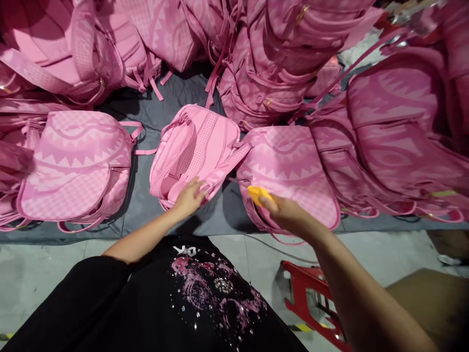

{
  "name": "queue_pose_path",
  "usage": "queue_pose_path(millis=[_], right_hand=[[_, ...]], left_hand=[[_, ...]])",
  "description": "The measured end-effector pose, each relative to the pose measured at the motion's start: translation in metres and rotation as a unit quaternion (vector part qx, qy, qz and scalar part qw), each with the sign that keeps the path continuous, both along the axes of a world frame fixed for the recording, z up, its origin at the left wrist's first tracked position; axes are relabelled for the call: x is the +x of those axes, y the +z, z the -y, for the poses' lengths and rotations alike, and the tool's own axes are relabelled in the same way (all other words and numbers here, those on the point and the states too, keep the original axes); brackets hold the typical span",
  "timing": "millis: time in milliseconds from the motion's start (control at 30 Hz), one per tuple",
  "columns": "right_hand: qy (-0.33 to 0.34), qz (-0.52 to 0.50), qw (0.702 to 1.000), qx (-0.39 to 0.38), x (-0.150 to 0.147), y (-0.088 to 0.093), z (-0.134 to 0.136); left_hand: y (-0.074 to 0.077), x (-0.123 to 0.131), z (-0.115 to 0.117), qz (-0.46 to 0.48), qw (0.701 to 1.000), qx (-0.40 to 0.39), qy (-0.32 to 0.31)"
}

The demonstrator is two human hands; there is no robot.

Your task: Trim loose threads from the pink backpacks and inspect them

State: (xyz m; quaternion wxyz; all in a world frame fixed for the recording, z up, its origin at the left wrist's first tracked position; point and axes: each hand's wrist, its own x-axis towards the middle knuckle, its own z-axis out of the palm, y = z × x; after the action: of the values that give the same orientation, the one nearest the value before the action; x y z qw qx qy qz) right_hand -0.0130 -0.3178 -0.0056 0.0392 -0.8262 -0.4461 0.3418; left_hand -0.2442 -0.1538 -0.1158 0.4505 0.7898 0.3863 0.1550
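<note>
A pink backpack (194,146) lies back-side up in the middle of a dark grey mat (176,93), its perforated padding and shoulder straps showing. My left hand (188,195) rests on its near edge, fingers curled against the fabric. My right hand (284,212) is closed on a small yellow tool (258,194) and hovers over the near corner of a second pink backpack (289,171), which lies front up with a zigzag pattern.
Another patterned pink backpack (76,166) lies at the left. Many more pink backpacks (278,54) are heaped along the back and right. A red plastic stool (311,293) stands on the pale floor by my right arm.
</note>
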Motion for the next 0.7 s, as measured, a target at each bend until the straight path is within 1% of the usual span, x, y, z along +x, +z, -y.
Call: queue_pose_path(millis=[33, 67, 100, 133, 167, 200, 233, 267, 367, 467, 567, 700], right_hand=[[-0.002, -0.020, 1.000, -0.008, -0.016, -0.007, 0.008], [-0.009, -0.036, 0.999, -0.020, -0.033, -0.016, 0.015], [-0.024, -0.040, 0.998, -0.034, -0.052, -0.024, 0.020], [-0.044, -0.028, 0.997, -0.052, -0.070, -0.032, 0.023], [-0.060, -0.011, 0.996, -0.070, -0.088, -0.041, 0.024], [-0.069, 0.005, 0.994, -0.086, -0.105, -0.049, 0.023], [-0.077, 0.022, 0.992, -0.098, -0.120, -0.057, 0.020], [-0.085, 0.040, 0.989, -0.110, -0.133, -0.065, 0.016], [-0.113, 0.088, 0.982, -0.122, -0.159, -0.084, 0.004], [-0.132, 0.098, 0.979, -0.119, -0.172, -0.098, -0.008], [-0.146, 0.083, 0.980, -0.105, -0.181, -0.107, -0.024], [-0.131, 0.018, 0.991, -0.027, -0.184, -0.113, -0.047]], left_hand=[[0.004, -0.014, -0.015, 0.045, 0.997, -0.004, 0.056], [0.007, -0.028, -0.033, 0.092, 0.986, -0.035, 0.138], [0.008, -0.040, -0.053, 0.130, 0.961, -0.092, 0.228], [0.007, -0.050, -0.072, 0.152, 0.925, -0.169, 0.305], [0.004, -0.058, -0.090, 0.155, 0.887, -0.253, 0.354], [-0.001, -0.062, -0.106, 0.147, 0.853, -0.330, 0.377], [-0.006, -0.065, -0.118, 0.136, 0.829, -0.391, 0.377], [-0.011, -0.066, -0.128, 0.128, 0.816, -0.431, 0.363], [-0.024, -0.065, -0.141, 0.129, 0.794, -0.501, 0.319], [-0.030, -0.062, -0.142, 0.145, 0.777, -0.543, 0.285], [-0.033, -0.060, -0.140, 0.168, 0.763, -0.572, 0.250], [-0.040, -0.059, -0.134, 0.219, 0.742, -0.600, 0.203]])
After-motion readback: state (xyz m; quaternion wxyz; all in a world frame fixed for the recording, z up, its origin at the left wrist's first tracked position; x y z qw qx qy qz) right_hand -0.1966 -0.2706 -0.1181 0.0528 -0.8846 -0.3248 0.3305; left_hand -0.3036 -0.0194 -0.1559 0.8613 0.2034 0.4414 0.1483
